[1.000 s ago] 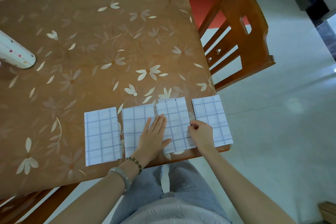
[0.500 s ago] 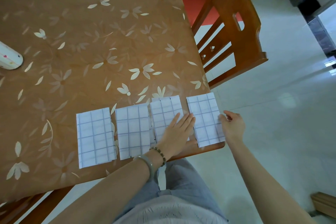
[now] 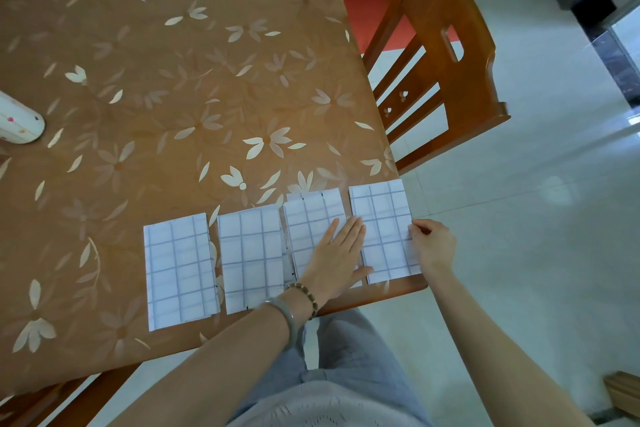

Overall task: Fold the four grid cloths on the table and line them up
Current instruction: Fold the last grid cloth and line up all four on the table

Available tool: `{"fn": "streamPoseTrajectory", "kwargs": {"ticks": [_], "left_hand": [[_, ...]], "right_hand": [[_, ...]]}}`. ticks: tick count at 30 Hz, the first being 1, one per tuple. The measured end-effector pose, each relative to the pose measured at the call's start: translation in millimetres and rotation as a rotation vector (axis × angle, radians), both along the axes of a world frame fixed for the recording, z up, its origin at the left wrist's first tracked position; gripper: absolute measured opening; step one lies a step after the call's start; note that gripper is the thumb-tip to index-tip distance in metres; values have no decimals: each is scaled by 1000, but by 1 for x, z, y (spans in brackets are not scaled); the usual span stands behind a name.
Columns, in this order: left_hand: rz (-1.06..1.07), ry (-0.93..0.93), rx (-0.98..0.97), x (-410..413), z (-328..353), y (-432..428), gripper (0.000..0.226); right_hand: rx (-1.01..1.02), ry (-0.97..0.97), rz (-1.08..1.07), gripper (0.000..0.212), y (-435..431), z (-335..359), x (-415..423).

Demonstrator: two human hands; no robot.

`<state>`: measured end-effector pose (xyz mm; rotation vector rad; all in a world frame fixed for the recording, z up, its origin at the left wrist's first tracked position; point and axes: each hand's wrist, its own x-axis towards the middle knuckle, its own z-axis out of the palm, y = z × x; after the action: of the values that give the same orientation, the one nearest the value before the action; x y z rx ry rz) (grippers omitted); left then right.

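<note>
The right hand [image 3: 431, 246], which a second before had rested between the third and fourth cloths, had moved to the fourth cloth [image 3: 382, 229], its grip pinching the outer edge. The left hand [image 3: 337, 256], fingers spread flat, had shifted right across the third cloth [image 3: 311, 222]. All four lay folded along the desk [image 3: 173, 80] near edge, so only squaring the row seemed left.
</note>
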<state>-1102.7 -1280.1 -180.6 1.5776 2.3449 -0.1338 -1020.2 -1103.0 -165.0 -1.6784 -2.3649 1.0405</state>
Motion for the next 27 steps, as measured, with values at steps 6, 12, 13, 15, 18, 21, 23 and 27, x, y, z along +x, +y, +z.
{"fn": "streamPoseTrajectory", "kwargs": {"ticks": [6, 12, 13, 15, 18, 21, 23, 27], "left_hand": [[55, -32, 22, 1, -5, -7, 80], [293, -112, 173, -11, 2, -60, 74], [358, -91, 162, -15, 0, -77, 75], [450, -39, 89, -20, -5, -110, 77], [509, -57, -15, -21, -12, -142, 77], [525, -61, -23, -23, -14, -149, 74], [517, -50, -26, -25, -15, -148, 73], [527, -45, -24, -30, -18, -148, 73]], "right_hand": [[16, 16, 24, 19, -6, 8, -5], [262, 34, 422, 49, -29, 4, 6], [313, -24, 555, 53, -36, 1, 9], [370, -151, 743, 55, -52, -6, 13], [344, -290, 773, 63, -67, -12, 17], [293, -364, 749, 70, -70, -17, 18], [282, -391, 767, 70, -70, -19, 17], [285, -421, 781, 71, -69, -20, 14]]}}
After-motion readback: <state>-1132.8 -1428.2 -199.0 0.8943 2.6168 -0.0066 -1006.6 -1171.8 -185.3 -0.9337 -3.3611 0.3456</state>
